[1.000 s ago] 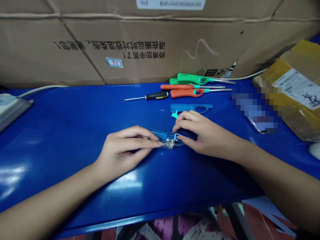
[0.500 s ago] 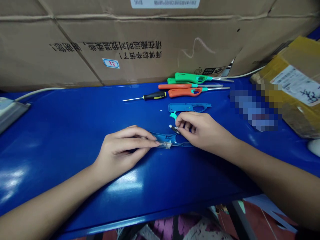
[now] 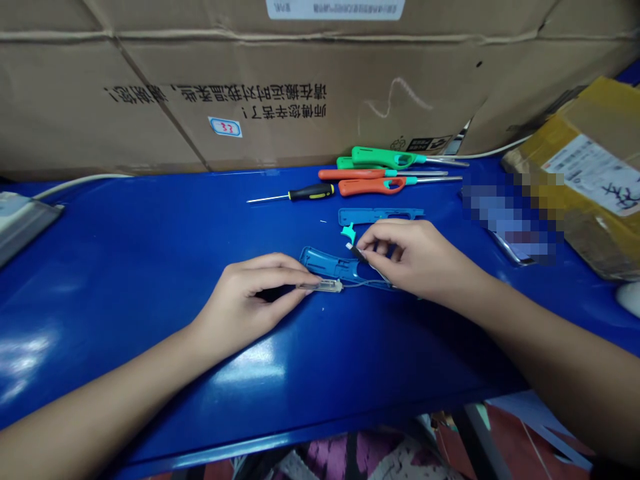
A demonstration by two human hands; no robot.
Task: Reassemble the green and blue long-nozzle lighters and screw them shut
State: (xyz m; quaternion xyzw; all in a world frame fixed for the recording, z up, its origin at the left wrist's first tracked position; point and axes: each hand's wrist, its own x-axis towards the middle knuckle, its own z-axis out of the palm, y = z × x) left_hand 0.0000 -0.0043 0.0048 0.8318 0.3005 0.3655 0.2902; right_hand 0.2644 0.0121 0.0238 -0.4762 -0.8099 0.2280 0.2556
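Observation:
My left hand (image 3: 265, 290) pinches one end of a clear fuel tank (image 3: 327, 286), from which a thin tube runs right. Between the thumb and fingers of my right hand (image 3: 400, 257) is a small black igniter (image 3: 357, 252) with a whitish tip and a wire. Just behind the tank lies a blue casing half (image 3: 325, 263), its right part partly hidden by the tube and my right hand. A second blue casing half (image 3: 363, 215) rests farther back. The teal trigger (image 3: 349, 233) sits between that half and the igniter.
Behind are a black-yellow screwdriver (image 3: 313, 193), orange lighters (image 3: 370, 187) and green lighters (image 3: 383, 157). A large cardboard box (image 3: 270, 67) stands at the back, a taped box (image 3: 575, 173) at right. A pixelated object (image 3: 510, 223) lies before it.
The clear tank now lies in front of the blue casing half, whose left end has come into view. My left hand has shifted slightly right. The black igniter has turned slightly in my right hand.

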